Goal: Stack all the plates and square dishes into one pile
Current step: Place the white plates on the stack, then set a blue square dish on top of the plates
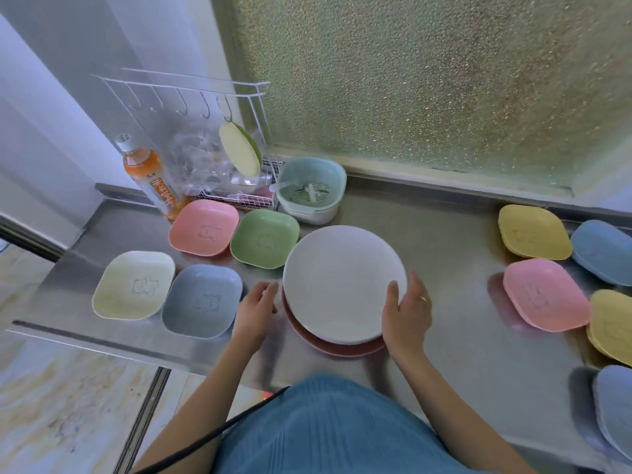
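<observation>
On the steel counter (444, 234), from the left, a cream square dish (134, 285) and a grey-blue square dish (201, 300) lie in front of a pink square dish (204, 227) and a green square dish (264, 238), with an orange drink bottle (150, 176) and a pale green strainer tub (311, 189) behind them. In the middle the left hand (255, 309), fingers relaxed and holding nothing, sits just beside a white round plate (342, 285) lying flat on a pink round plate (338, 347), while the right hand (407, 313) grips the white plate's right rim. To the right lie more square dishes, face up, in yellow (533, 232), pink (545, 294) and blue (603, 251).
</observation>
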Demonstrator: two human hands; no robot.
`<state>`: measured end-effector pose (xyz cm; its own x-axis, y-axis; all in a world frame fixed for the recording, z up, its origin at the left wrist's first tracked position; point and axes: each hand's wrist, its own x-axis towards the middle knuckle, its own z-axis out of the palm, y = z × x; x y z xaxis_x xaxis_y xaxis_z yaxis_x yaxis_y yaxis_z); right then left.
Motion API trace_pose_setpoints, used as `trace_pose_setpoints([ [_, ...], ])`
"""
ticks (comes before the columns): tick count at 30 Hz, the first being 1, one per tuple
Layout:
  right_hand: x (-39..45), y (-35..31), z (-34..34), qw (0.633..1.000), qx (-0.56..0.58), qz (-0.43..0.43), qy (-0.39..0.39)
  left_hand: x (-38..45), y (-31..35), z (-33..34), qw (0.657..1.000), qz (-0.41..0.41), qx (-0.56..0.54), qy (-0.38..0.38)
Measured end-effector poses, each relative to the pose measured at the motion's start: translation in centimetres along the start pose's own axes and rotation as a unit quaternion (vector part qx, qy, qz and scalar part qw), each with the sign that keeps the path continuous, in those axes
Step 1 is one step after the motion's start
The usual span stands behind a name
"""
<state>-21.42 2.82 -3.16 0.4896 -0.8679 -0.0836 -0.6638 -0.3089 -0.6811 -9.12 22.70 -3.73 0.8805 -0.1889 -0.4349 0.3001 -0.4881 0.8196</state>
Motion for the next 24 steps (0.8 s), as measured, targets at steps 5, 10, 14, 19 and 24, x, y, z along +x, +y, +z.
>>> trace_pose_setpoints([
  [5,-2.6,-6.3,4.0,0.935,-0.096,-0.340,-0.036,1.2,-2.0,-4.9,0.988,-0.016,0.056,0.141],
  [10,-6.9,-9.8,10.1,0.806,-0.171,-0.545,-0.158,1.2,-4.2,-8.2,0.970,-0.031,0.142,0.194],
  [14,-9.3,-10.5,13.0,0.717,-0.288,-0.586,-0.242,1.1,-6.4,-9.5,0.971,-0.014,0.222,0.088],
  [19,-9.9,-11.7,14.2,0.705,-0.315,-0.570,-0.280,1.2,-6.5,-10.1,0.982,0.010,0.183,0.041],
  [24,-9.4,-12.5,14.2,0.708,-0.318,-0.553,-0.303,0.8,-6.6,-11.0,0.980,0.036,0.157,0.117],
])
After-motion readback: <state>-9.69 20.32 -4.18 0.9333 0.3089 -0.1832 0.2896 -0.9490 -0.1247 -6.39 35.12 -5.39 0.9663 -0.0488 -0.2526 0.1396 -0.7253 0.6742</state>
